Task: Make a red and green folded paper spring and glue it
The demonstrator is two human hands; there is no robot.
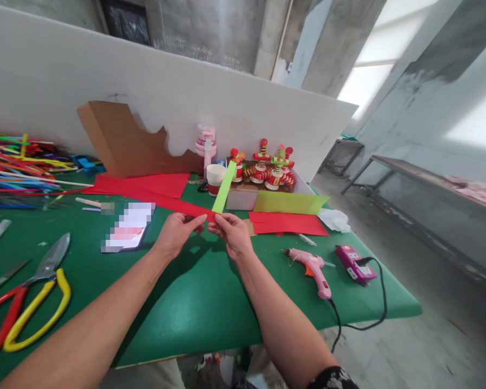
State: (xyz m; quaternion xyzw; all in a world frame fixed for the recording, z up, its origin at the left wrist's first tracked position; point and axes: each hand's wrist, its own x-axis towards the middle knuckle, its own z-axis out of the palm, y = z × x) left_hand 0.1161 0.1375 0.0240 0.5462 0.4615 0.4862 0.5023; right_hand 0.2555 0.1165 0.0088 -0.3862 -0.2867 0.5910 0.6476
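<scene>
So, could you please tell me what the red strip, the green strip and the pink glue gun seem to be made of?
Red strip: probably matte paper or thin card; flat, even colour.
Green strip: likely similar, also matte, rising without visible sag.
Pink glue gun: probably moulded plastic with a slight sheen, given its smooth, rounded body.

craft workshop, bare concrete walls (pixel 238 32), green worktable (pixel 194 308), glue gun (pixel 314 263), scissors (pixel 54 256), paper strips (pixel 225 186)
</scene>
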